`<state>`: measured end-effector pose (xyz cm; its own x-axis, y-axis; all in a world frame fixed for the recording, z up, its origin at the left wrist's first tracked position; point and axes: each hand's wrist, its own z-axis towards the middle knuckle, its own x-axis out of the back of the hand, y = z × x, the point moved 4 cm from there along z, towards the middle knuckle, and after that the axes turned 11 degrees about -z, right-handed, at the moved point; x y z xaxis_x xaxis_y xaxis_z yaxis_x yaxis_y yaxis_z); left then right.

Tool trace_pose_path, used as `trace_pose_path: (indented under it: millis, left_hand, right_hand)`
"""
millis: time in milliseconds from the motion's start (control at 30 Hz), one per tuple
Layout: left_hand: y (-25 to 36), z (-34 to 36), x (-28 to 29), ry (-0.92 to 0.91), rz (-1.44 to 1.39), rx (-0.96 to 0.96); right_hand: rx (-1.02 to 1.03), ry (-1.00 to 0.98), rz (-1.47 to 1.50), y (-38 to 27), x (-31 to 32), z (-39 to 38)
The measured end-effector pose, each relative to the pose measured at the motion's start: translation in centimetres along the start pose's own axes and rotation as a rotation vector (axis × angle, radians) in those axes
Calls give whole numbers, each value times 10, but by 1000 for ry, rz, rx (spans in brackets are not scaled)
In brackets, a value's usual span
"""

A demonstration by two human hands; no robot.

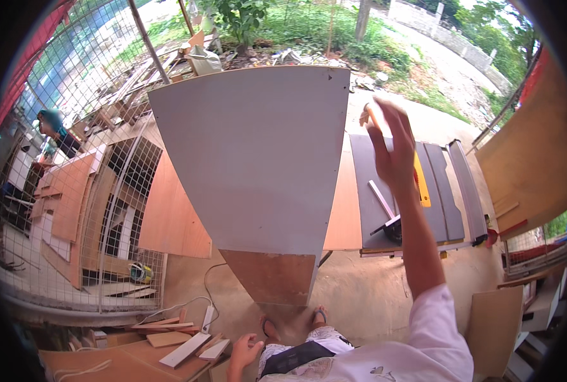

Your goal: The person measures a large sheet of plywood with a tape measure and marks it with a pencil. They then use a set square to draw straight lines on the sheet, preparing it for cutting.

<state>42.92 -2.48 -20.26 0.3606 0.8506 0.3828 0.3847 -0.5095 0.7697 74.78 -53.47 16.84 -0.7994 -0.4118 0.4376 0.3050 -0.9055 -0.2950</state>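
A large grey-white panel (258, 159) stands in front of me, wider at its far end, with small dark dots along its edges. A bare brown strip (271, 274) shows at its near end. My right hand (393, 143) is raised beside the panel's right edge, over the table saw (433, 191). Motion blurs its fingers, and a small pale and orange thing at the fingertips is too smeared to name. My left hand (246, 350) hangs low by my thigh, fingers loosely apart and nothing in it, near some wood offcuts (185, 350).
Behind the panel lies a pinkish board (172, 210). A wire mesh fence (105, 210) runs along the left, with stacked boards and a person (54, 130) beyond it. A cable (210, 280) trails over the floor. Boards (497, 325) lean at the right.
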Motion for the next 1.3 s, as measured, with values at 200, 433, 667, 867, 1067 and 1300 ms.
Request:
trace_pose_path:
  millis: [200, 433, 667, 867, 1067, 1300]
  left_hand:
    - [-42, 14, 60, 94, -195, 62]
    - [-89, 2, 135, 119, -113, 54]
    - [-92, 4, 154, 188, 32, -180]
    - [-74, -6, 108, 116, -341, -161]
    - [-168, 102, -122, -49, -1714, 933]
    - [-22, 87, -287, -167, -2041, 1136]
  right_hand:
    - [-14, -566, -89, -21, -53, 130]
    - [22, -691, -331, -30, -42, 144]
    - [106, -886, -433, -123, -141, 157]
    - [207, -589, -734, -196, -109, 125]
    - [312, -665, -856, -325, 36, 86]
    - [254, -639, -810, -278, 225, -25]
